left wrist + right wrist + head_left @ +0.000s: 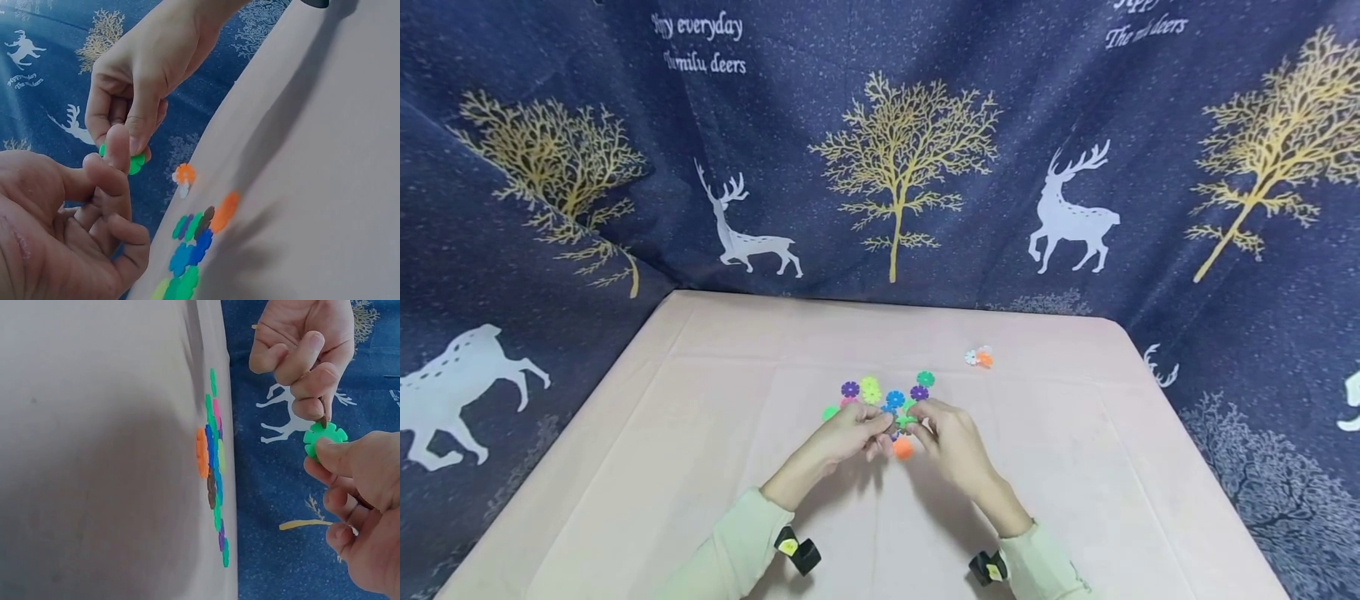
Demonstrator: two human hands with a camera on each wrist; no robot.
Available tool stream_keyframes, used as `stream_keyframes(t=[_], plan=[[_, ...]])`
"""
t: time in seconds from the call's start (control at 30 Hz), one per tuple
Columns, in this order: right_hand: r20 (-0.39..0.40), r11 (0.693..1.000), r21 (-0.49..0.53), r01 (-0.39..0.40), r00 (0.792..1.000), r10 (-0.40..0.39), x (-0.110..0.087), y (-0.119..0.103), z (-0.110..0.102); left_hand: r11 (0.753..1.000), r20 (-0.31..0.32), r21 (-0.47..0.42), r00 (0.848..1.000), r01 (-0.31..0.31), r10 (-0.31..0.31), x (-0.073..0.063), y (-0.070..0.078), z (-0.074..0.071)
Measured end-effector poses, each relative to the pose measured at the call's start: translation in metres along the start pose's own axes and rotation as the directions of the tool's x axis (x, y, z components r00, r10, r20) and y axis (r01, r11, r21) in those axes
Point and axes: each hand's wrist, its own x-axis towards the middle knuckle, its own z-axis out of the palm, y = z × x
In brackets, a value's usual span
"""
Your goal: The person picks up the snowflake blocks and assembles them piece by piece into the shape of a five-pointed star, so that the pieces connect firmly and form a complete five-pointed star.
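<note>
Above the table, my right hand [957, 442] pinches a green notched plastic disc [326, 439] between thumb and fingers. My left hand [848, 431] faces it and pinches a thin brown disc [324, 414], seen edge-on and mostly hidden by the fingers. The brown disc's edge meets the green disc's rim; whether they are locked together I cannot tell. On the table just below and beyond both hands lie loose discs: an orange disc [903, 449], a blue disc [895, 399], a purple disc [850, 389], a yellow disc [870, 388] and several more.
Farther back to the right, an orange disc [984, 359] lies with a white disc [972, 357]. A pale pink cloth covers the table [737, 467]. Behind it hangs a dark blue curtain [805, 108] printed with deer and trees.
</note>
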Motion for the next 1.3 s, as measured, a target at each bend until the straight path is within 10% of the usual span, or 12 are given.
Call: stream_keyframes(t=[0.73, 1.3], plan=[[0.100, 0.991, 0.100, 0.085, 0.990, -0.095, 0.004, 0.007, 0.002, 0.998, 0.044, -0.049, 0.999, 0.024, -0.021, -0.002, -0.009, -0.004], [0.095, 0.988, -0.076, 0.136, 0.987, -0.129, 0.021, 0.034, 0.003, 0.997, -0.001, 0.076, 1.000, 0.009, -0.009, -0.005, -0.012, -0.012]])
